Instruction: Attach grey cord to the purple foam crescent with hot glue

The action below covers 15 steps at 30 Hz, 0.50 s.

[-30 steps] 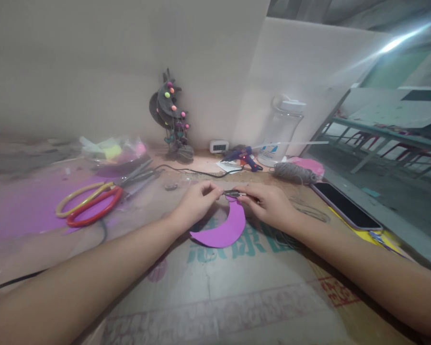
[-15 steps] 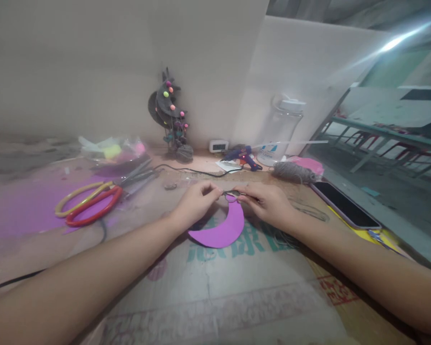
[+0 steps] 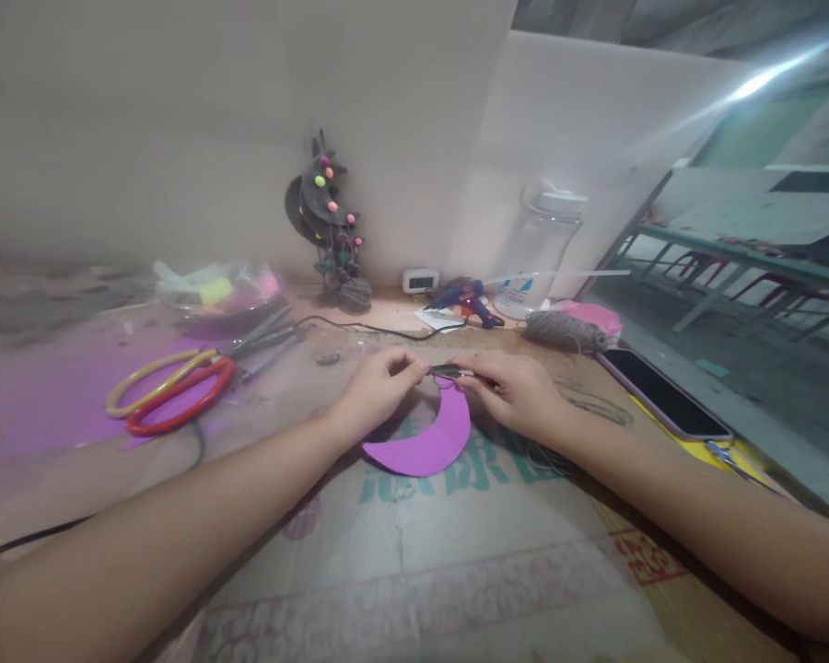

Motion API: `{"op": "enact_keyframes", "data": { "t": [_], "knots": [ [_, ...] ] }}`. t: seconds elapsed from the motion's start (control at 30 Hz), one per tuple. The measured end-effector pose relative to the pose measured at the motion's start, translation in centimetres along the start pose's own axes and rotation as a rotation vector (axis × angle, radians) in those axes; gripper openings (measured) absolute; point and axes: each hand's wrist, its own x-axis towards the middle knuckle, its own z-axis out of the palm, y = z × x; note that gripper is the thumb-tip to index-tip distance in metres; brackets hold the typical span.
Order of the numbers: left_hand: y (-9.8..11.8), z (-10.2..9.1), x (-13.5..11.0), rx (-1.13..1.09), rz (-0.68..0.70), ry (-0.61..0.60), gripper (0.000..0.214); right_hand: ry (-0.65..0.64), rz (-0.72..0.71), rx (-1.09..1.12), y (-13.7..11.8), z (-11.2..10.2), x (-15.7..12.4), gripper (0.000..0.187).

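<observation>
A purple crescent-moon cutout lies on the worktop, its upper tip between my hands. A short bundle of dark grey yarn stretches across that tip, with a thin loop hanging over the purple. My left hand is closed, thumb and finger pinching the left end of the yarn. On the other side my right hand is closed too, pinching the right end close beside the crescent's tip. The fingers hide part of the yarn and the exact hold.
Scissors with red and yellow handles lie left, near a bag of pompoms. Behind stand a grey moon ornament, a small clock, a glue gun and a bottle. At right are grey yarn and a phone.
The yarn between my fingers has shifted slightly at the crescent's tip. Both hands stay in nearly the same place, and the crescent has hardly moved.
</observation>
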Motion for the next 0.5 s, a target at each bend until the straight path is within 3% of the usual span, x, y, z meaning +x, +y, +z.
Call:
{"op": "enact_keyframes", "data": {
  "t": [0.5],
  "knots": [
    [-0.1, 0.08, 0.03, -0.011, -0.008, -0.01, 0.029, 0.026, 0.012, 0.046, 0.26, 0.31, -0.04, 0.031]
  ]
}}
